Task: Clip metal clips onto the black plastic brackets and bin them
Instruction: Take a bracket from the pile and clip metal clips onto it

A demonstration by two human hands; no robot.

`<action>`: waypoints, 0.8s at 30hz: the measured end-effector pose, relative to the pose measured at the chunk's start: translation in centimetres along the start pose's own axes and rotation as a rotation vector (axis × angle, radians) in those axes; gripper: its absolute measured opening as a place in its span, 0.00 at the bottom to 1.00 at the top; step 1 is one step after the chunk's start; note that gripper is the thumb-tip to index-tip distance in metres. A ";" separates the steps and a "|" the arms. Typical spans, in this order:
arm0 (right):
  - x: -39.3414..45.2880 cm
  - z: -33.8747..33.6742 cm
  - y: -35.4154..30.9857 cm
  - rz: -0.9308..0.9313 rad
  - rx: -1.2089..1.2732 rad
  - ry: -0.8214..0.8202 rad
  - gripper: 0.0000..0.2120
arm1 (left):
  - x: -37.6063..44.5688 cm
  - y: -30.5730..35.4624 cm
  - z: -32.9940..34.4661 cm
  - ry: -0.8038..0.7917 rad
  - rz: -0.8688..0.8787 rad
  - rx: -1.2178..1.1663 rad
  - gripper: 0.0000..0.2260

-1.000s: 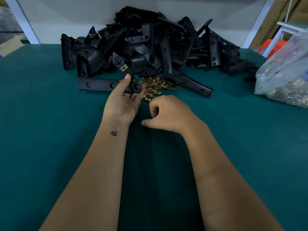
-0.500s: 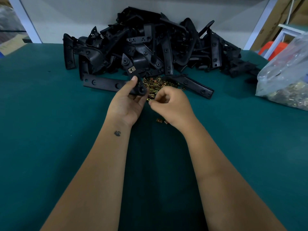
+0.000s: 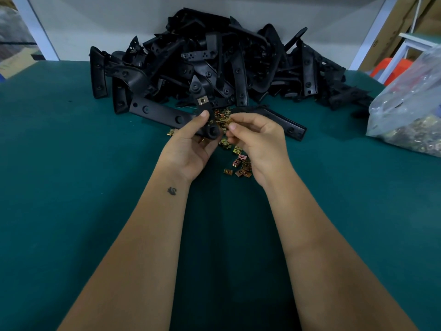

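My left hand (image 3: 191, 149) grips one black bracket (image 3: 205, 113) with one clip on; my right hand (image 3: 257, 139) pinches one gold clip (image 3: 229, 121).

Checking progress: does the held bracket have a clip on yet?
Yes: one clip sits on the bracket held by the left hand.

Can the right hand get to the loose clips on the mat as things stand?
Probably yes. The right hand hovers just above the loose clips on the green mat, with nothing between them, though its fingers already pinch one clip.
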State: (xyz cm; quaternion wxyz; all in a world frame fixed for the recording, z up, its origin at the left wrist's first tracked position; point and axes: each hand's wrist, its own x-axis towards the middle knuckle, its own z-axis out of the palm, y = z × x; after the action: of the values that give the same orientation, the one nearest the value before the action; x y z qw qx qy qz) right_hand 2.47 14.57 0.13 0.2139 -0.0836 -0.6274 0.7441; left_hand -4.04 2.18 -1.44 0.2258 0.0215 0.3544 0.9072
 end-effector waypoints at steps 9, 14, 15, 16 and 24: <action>0.1 0.1 0.1 -0.032 0.002 -0.012 0.09 | -0.1 -0.2 0.2 -0.022 -0.025 0.057 0.05; 0.1 0.1 0.3 -0.073 -0.001 0.005 0.09 | -0.1 -0.2 0.3 -0.040 -0.018 0.047 0.06; 0.1 0.1 0.3 -0.080 -0.002 0.007 0.09 | -0.1 -0.3 0.3 -0.047 -0.015 0.047 0.07; 0.1 0.2 0.3 -0.085 -0.005 0.008 0.09 | -0.1 -0.3 0.3 -0.053 -0.014 0.041 0.08; 0.0 0.3 0.2 -0.070 -0.007 0.008 0.09 | -0.2 -0.3 0.3 -0.058 -0.013 0.044 0.05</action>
State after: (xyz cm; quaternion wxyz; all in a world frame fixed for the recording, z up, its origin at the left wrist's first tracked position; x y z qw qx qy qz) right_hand 2.31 14.30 -0.04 0.2420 -0.0655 -0.6319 0.7334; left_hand -3.67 2.48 -1.39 0.2413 0.0507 0.3675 0.8967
